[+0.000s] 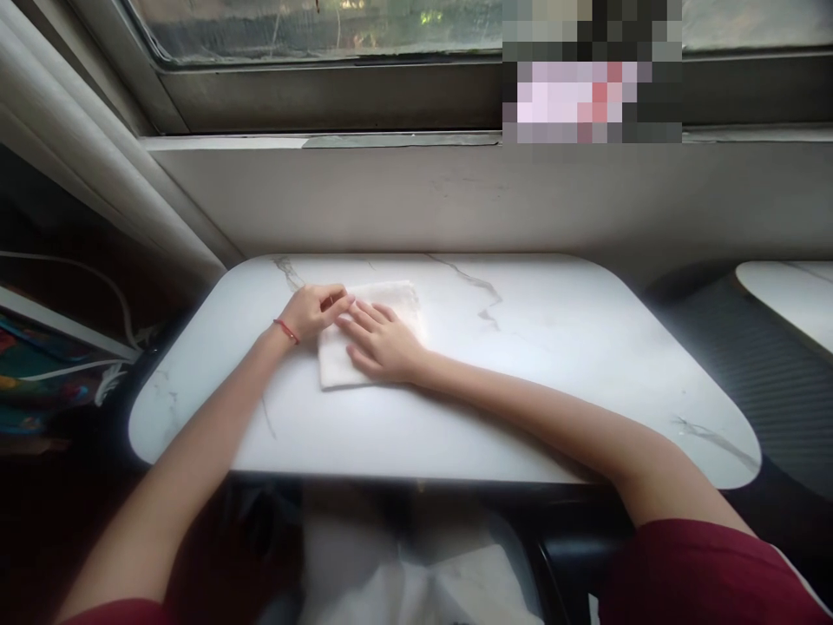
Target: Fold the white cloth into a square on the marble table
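Note:
A folded white cloth (338,369) lies flat on the white marble-patterned table (553,330), left of its middle. My right hand (385,343) rests palm down on the cloth with its fingers stretched out and a little apart. My left hand (313,311), with a red string bracelet on the wrist, is at the cloth's upper left corner. Its fingers are curled and its thumb and fingertips close at the cloth's edge, hiding that corner. The left fingertips nearly touch the fingers of my right hand.
The table's back edge meets a pale wall under a window (325,35). A light curtain (97,148) hangs at the left, with cables (121,286) below it. Another white tabletop (794,295) stands at the right. Part of the window is pixelated.

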The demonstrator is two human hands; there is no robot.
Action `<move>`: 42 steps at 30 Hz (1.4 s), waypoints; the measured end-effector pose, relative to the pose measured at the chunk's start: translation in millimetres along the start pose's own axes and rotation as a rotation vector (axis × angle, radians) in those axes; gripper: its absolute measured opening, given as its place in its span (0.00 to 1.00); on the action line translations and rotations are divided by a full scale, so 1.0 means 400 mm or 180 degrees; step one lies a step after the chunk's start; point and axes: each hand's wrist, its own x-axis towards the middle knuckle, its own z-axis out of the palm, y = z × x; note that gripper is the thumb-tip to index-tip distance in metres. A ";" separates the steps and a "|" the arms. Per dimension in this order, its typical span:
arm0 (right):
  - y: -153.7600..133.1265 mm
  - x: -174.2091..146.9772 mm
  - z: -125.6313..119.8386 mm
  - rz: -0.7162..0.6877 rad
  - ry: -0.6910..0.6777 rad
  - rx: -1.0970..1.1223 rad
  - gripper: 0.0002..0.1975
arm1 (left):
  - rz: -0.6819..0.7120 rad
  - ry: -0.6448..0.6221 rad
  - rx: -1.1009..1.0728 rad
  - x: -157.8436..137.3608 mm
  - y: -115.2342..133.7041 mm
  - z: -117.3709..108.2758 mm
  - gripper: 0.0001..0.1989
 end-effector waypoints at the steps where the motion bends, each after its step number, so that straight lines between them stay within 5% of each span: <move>1: 0.003 -0.008 -0.007 -0.0007 -0.0013 0.0009 0.26 | 0.0009 0.0001 -0.0055 0.002 0.008 0.006 0.21; 10: -0.071 -0.184 -0.101 0.0170 -0.0110 0.0024 0.26 | 0.0507 -0.0615 -0.0509 -0.024 0.154 0.050 0.21; 16: -0.125 -0.280 -0.146 0.0021 -0.0120 0.0080 0.27 | 0.1179 -0.0786 0.0123 -0.068 0.244 0.090 0.20; 26: 0.009 -0.252 -0.154 -0.0235 -0.0096 0.0467 0.24 | 0.0478 -0.0580 0.0770 -0.041 0.249 0.125 0.20; 33: 0.182 -0.232 -0.169 -0.0029 -0.0062 0.0461 0.22 | 0.0229 -0.0806 0.1520 0.134 0.275 0.177 0.18; 42: 0.393 -0.280 -0.251 0.1563 -0.0250 -0.0390 0.24 | 0.0386 -0.0549 0.0860 0.447 0.379 0.335 0.21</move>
